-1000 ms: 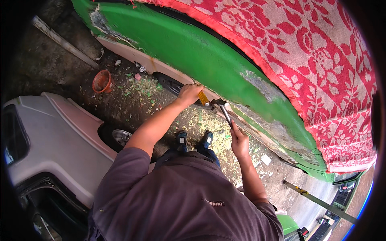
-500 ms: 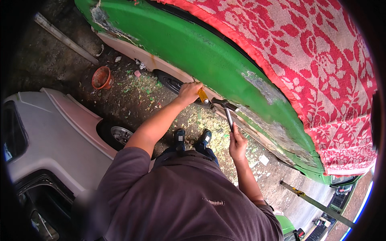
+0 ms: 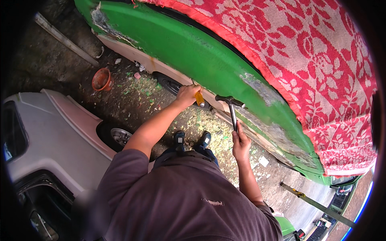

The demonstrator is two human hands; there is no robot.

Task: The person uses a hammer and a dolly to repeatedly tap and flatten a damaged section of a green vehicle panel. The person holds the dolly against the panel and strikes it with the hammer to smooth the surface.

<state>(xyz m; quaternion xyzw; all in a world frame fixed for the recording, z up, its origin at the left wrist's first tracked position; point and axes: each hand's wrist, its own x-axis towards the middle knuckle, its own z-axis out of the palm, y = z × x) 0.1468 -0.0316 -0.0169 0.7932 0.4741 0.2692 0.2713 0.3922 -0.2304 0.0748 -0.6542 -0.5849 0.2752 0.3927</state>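
My left hand (image 3: pixel 186 95) is closed around a yellow-handled chisel (image 3: pixel 200 99), its metal-capped end facing me; most of the blade is hidden by the fingers and the car side. It is held close to the lower body panel of a green car (image 3: pixel 189 52), above a wheel (image 3: pixel 169 83). In my right hand (image 3: pixel 241 145) is a hammer (image 3: pixel 233 114), gripped by its metal shaft. The dark hammer head is to the right of the chisel handle, with a gap between them. Bare, patchy filler (image 3: pixel 277 138) shows along the panel to the right.
A red-and-white floral cloth (image 3: pixel 309 72) covers the car's upper part. Behind my left arm stands a grey vehicle (image 3: pixel 64 132). An orange bucket (image 3: pixel 102 79) and pale chips (image 3: pixel 205 122) are on the floor. Long bars lie at left (image 3: pixel 64 39) and right (image 3: pixel 317 205).
The hammer has swung a little to the right, away from the chisel handle. My left hand has shifted slightly, and the chisel handle now points more straight down in the picture.
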